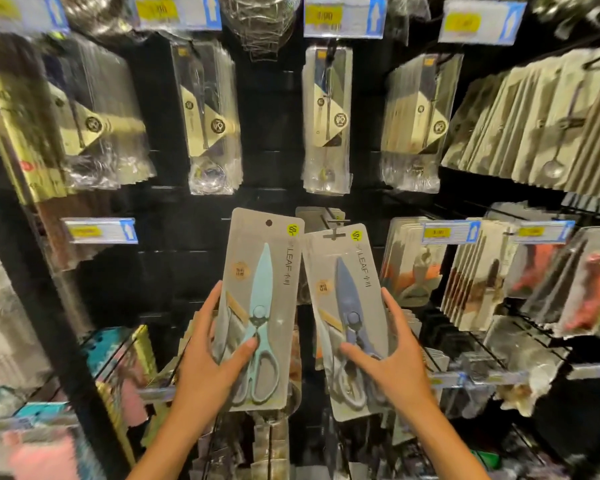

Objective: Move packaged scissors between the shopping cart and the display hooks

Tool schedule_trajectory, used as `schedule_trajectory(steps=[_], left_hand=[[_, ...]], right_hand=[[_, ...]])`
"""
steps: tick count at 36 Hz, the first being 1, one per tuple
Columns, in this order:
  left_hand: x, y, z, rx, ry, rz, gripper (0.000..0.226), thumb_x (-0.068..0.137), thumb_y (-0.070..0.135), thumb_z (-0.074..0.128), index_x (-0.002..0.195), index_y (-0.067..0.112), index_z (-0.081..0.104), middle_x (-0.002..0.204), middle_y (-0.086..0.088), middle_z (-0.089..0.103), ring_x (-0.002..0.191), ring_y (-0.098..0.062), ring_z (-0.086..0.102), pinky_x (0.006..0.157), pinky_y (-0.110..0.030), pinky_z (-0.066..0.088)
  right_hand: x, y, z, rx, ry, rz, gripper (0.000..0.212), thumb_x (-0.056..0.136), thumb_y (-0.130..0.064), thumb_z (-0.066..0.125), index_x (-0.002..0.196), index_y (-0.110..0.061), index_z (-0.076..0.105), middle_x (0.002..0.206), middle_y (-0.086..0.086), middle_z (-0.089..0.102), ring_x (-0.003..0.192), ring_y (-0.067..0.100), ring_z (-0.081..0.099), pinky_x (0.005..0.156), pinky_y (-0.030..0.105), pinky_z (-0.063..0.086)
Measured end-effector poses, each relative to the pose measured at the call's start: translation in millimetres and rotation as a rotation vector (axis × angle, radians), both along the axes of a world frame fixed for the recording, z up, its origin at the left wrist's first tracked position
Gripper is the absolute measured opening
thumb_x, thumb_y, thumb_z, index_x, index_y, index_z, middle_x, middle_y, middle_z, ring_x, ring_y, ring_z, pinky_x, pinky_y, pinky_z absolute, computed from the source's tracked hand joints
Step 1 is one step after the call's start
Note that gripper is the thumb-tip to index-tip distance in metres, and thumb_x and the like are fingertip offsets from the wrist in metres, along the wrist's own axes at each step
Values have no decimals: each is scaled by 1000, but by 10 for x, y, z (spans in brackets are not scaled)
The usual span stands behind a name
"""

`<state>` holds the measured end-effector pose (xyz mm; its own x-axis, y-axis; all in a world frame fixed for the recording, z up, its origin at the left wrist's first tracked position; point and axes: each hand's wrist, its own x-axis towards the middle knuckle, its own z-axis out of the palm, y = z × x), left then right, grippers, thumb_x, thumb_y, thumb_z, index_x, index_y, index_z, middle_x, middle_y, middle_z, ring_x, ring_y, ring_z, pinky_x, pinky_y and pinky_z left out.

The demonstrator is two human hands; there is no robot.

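Observation:
My left hand (208, 355) grips a grey card pack of mint-green scissors (262, 306), thumb across its front and fingers behind its left edge. My right hand (392, 362) grips a second pack with blue-grey scissors (347, 317), thumb on the front, fingers round its right edge. Both packs are held upright in front of the black display wall. The top slot of the blue pack sits at the tip of a display hook (335, 223), where more grey packs hang behind. The mint pack's hang hole is free of any hook. No shopping cart is in view.
Rows of packaged kitchen tools hang on hooks above (328, 123) and to the right (475, 275). Blue-and-yellow price tags (101, 231) stick out on hook ends. A black upright post (49, 289) runs down the left. More goods hang below my hands.

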<state>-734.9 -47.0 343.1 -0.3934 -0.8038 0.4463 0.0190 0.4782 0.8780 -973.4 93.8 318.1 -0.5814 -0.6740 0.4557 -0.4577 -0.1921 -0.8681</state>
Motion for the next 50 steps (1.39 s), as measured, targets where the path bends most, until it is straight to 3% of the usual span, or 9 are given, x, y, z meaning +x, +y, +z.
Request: schedule_trajectory(steps=[6, 9, 12, 21, 26, 29, 35, 43, 50], left_hand=[[-41, -105, 48, -6, 11, -28, 87, 83, 22, 79, 145, 61, 30, 145, 17, 53, 131, -11, 55, 106, -50, 50], [-42, -161, 61, -10, 17, -35, 88, 83, 24, 78, 146, 59, 29, 149, 18, 49, 134, -12, 52, 107, -52, 48], [-40, -194, 55, -5, 24, -38, 88, 83, 23, 79, 147, 58, 29, 150, 18, 48, 135, -12, 51, 108, -53, 48], [-136, -228, 22, -33, 27, -37, 89, 84, 19, 79, 146, 59, 29, 148, 15, 51, 134, -11, 52, 109, -50, 47], [-222, -247, 28, -34, 55, -62, 89, 83, 19, 79, 143, 62, 30, 147, 16, 51, 132, -7, 54, 96, -19, 53], [-260, -277, 48, -50, 68, -60, 89, 83, 17, 78, 145, 60, 30, 147, 13, 53, 131, -7, 55, 100, -25, 53], [-346, -316, 127, -72, 92, -56, 89, 83, 16, 78, 148, 54, 31, 143, 8, 57, 125, -8, 60, 97, -18, 53], [-419, -387, 205, -75, 105, -32, 89, 84, 13, 77, 151, 49, 30, 143, 12, 57, 122, -4, 61, 90, -13, 54], [-462, -401, 238, -97, 112, 2, 88, 85, 11, 76, 151, 49, 30, 143, 14, 56, 122, -2, 60, 90, -11, 52]], right_hand=[[-1, -119, 56, -30, 6, -32, 97, 75, -32, 87, 148, -54, 28, 151, -30, 37, 123, -27, 39, 91, -1, 41], [-42, -183, 56, 0, 14, -45, 99, 74, -37, 89, 149, -55, 28, 154, -25, 38, 138, -4, 42, 112, 34, 45], [-57, -224, 44, 6, 4, -35, 99, 74, -36, 90, 149, -55, 28, 154, -26, 38, 139, 1, 42, 114, 46, 43], [-85, -249, -42, 9, -28, -7, 97, 76, -36, 88, 148, -59, 28, 154, -26, 38, 139, 3, 44, 113, 47, 44], [-154, -266, -55, 15, -23, -8, 98, 75, -34, 89, 147, -61, 27, 154, -28, 37, 141, 3, 42, 115, 48, 41], [-173, -312, -60, 34, -5, -8, 99, 76, -38, 87, 147, -63, 22, 157, -29, 32, 145, 4, 36, 118, 49, 37], [-235, -474, -155, 74, 60, -15, 102, 82, -40, 82, 150, -62, 10, 154, -40, 24, 134, -22, 32, 115, 28, 36], [-406, -879, -174, 165, 153, -45, 107, 87, -48, 73, 149, -61, -13, 164, -17, 19, 145, 12, 35, 111, 37, 41], [-621, -1279, -158, 348, 312, -136, 109, 92, -59, 60, 148, -48, -32, 156, 6, 34, 106, 28, 67, 78, 45, 61]])
